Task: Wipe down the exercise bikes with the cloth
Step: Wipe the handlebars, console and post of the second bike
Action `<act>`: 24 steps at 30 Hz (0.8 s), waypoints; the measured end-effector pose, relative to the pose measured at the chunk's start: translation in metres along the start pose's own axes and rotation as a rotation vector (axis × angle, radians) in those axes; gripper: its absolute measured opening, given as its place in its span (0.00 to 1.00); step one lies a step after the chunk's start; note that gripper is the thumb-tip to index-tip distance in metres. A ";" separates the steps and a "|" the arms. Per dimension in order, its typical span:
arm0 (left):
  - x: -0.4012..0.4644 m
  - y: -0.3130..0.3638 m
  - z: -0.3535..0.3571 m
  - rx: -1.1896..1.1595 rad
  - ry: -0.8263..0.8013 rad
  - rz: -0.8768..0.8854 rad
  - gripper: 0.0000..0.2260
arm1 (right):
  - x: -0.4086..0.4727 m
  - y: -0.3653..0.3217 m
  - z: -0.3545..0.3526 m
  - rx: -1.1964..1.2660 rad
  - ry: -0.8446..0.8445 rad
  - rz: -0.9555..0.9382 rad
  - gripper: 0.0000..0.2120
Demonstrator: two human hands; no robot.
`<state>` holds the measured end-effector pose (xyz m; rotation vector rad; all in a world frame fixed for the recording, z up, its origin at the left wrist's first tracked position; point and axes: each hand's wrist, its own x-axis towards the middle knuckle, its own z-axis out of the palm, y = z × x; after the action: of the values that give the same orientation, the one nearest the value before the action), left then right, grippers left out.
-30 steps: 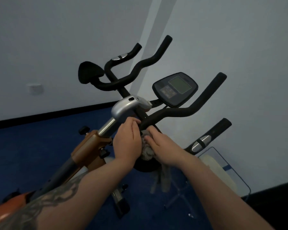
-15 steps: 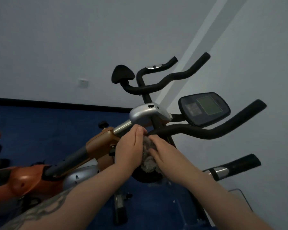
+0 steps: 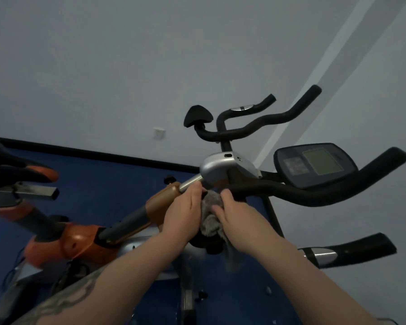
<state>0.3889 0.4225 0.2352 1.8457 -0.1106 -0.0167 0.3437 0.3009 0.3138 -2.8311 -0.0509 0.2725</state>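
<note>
Between the two hands, bunched grey cloth (image 3: pixel 211 213), its loose tail hanging below the right wrist. Left hand (image 3: pixel 182 213) has fingers curled in against the cloth's left side, fingertips up near the chrome post (image 3: pixel 189 182). Right hand (image 3: pixel 234 213) grips the cloth from the other side, thumb laid over the fabric, knuckles just under the black handlebar (image 3: pixel 291 191). Both hands holding cloth; neither spread wide.

Judgement: the cloth is being wrapped or worked around the stem junction, just under the silver housing (image 3: pixel 217 171), where post and handlebar meet. Two hands make sense here: a narrow, crowded joint, so one hand braces the fabric while the other drags it round. Exact contact between cloth and stem is hidden behind the fingers.

Beyond the right hand, up and outward: grey console (image 3: pixel 314 165) with its pale screen, mounted above the handlebar. Lower right of the right forearm: a second grip with a silver sensor band (image 3: pixel 324 255). Beyond the left hand, the orange frame (image 3: pixel 80 240) slopes down and away, a saddle (image 3: pixel 17 170) at far left. Farther behind the hands, a second bike (image 3: pixel 244 127) near the wall.

Blue floor (image 3: pixel 99 174) beneath. The console and outer grips look not yet reached by the cloth; likely much wiping remains.
</note>
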 end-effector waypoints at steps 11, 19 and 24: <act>-0.002 0.012 -0.010 0.245 -0.009 0.244 0.20 | -0.010 -0.009 0.010 0.144 0.046 0.204 0.09; 0.023 -0.002 -0.013 0.132 -0.274 0.575 0.15 | -0.019 -0.048 0.032 0.010 0.312 0.408 0.19; 0.036 -0.006 -0.014 -0.065 -0.425 0.657 0.15 | -0.002 -0.062 0.031 -0.051 0.293 0.596 0.23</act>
<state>0.4262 0.4350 0.2350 1.6409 -0.9930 0.0456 0.3355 0.3686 0.3029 -2.8332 0.8628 -0.0276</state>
